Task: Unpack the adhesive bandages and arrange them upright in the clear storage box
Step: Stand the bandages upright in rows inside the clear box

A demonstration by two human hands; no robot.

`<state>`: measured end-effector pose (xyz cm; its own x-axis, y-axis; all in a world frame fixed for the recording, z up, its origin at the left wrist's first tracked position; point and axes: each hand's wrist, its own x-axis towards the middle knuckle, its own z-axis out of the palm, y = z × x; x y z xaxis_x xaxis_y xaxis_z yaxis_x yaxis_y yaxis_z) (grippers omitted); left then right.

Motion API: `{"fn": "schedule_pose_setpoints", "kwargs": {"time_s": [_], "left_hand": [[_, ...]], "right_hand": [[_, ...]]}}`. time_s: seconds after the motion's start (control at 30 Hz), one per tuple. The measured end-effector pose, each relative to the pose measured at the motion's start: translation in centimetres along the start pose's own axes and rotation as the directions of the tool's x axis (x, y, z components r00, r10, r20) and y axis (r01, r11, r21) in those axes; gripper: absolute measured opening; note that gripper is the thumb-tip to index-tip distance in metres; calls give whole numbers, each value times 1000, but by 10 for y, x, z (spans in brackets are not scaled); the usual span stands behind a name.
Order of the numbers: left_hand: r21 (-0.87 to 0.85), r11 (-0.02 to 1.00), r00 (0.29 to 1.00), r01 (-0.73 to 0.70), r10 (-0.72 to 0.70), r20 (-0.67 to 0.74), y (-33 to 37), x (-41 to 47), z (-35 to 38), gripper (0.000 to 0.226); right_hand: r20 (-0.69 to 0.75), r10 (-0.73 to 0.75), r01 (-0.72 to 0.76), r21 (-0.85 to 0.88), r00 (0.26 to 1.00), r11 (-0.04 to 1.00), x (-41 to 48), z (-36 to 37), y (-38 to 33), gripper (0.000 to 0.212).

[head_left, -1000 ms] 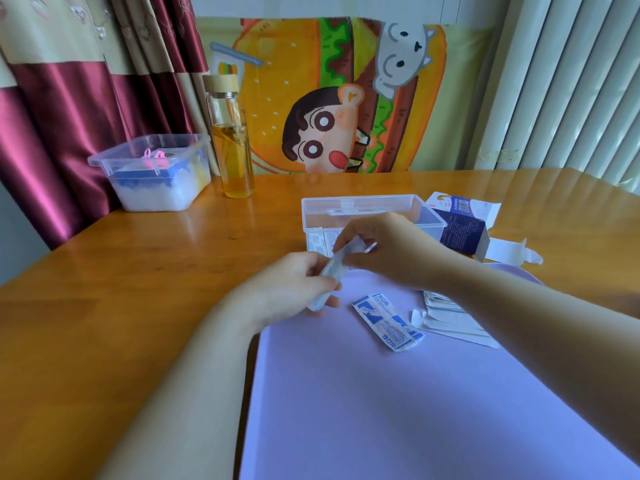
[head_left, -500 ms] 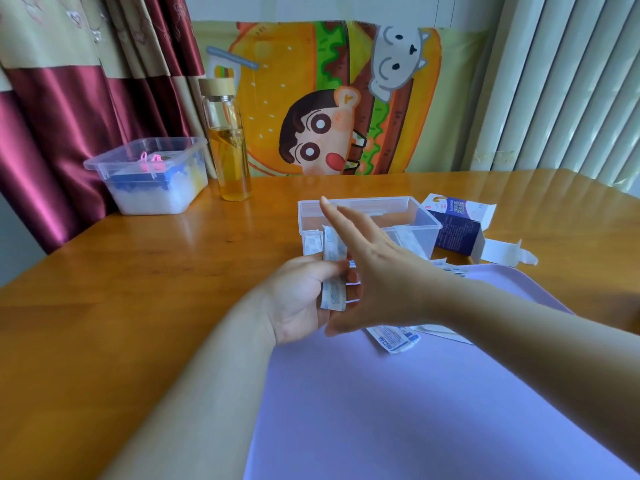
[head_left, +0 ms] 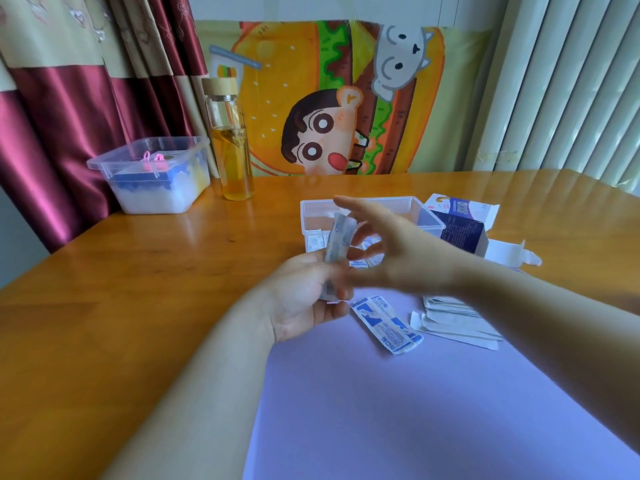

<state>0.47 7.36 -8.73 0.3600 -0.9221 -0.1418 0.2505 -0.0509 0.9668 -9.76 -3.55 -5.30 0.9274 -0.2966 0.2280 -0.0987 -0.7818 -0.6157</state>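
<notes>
My left hand (head_left: 304, 299) grips a small stack of wrapped bandages (head_left: 339, 242), held upright in front of the clear storage box (head_left: 429, 220). My right hand (head_left: 398, 258) hovers just right of the stack with fingers spread, touching or nearly touching it. Several bandages stand inside the box behind my hands. One blue-and-white bandage (head_left: 388, 323) lies flat on the purple mat (head_left: 415, 410). A loose pile of bandages (head_left: 453, 317) lies to its right. The opened blue bandage carton (head_left: 464, 230) lies right of the box.
A glass bottle of amber liquid (head_left: 230, 147) stands at the back of the wooden table (head_left: 138, 289). A lidded plastic tub (head_left: 152, 178) sits at the back left. A curtain and a cartoon cloth hang behind the table.
The stack in my left hand has turned upright and risen. My right hand released its pinch on the stack and spread its fingers beside it.
</notes>
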Motion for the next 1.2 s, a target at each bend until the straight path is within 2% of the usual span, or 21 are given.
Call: {"fn": "schedule_pose_setpoints", "kwargs": {"time_s": [0.1, 0.13, 0.17, 0.23, 0.3, 0.33, 0.4, 0.47, 0.57, 0.63, 0.77, 0.9, 1.03, 1.2], "left_hand": [[0, 999, 999, -42, 42, 3, 1, -1, 0, 17], [12, 998, 998, -59, 59, 11, 2, -1, 1, 18], [30, 996, 997, -79, 78, 12, 2, -1, 3, 20], [83, 987, 990, -138, 139, -11, 2, 0, 8, 22], [264, 931, 954, -252, 285, -95, -1, 5, 7, 21], [408, 860, 910, -307, 390, -138, -3, 9, 6, 22], [651, 684, 807, -330, 562, -182, -7, 11, -2, 34], [759, 574, 763, -308, 625, -163, -9, 13, -7, 42], [838, 484, 789, -254, 604, -109, -13, 18, -11, 49], [870, 442, 820, -216, 567, -85, -15, 19, -10, 52], [892, 410, 845, -190, 531, -64, -16, 18, -10, 54], [896, 407, 853, -180, 517, -64, -15, 18, -10, 54], [892, 420, 865, -169, 497, -70, -16, 18, -10, 55], [884, 438, 870, -164, 487, -80, -17, 18, -10, 55]], "right_hand": [[-20, 59, -53, 209, 998, 976, 6, -18, -3, 21], [-21, 57, -51, 213, 998, 976, 7, -21, -3, 9], [-20, 51, -46, 191, 999, 981, 8, -22, -3, 7], [-18, 31, -29, 132, 999, 991, 11, -27, -6, 9], [-81, 5, 2, 82, 997, 997, 20, -39, -7, 13], [-150, 3, 3, 42, 989, 999, 27, -49, -5, 15], [-281, 45, -61, -51, 959, 997, 43, -67, 6, 12], [-355, 137, -180, -92, 925, 979, 56, -81, 21, 17], [-271, 301, -361, -207, 914, 909, 66, -86, 42, 30], [-235, 340, -404, -333, 911, 852, 72, -85, 52, 39], [-113, 422, -405, -577, 900, 709, 79, -84, 58, 36], [31, 506, -299, -774, 862, 559, 87, -77, 61, 35], [54, 525, -268, -813, 850, 517, 91, -66, 67, 36], [-30, 552, -279, -885, 834, 374, 97, -55, 79, 43]]}}
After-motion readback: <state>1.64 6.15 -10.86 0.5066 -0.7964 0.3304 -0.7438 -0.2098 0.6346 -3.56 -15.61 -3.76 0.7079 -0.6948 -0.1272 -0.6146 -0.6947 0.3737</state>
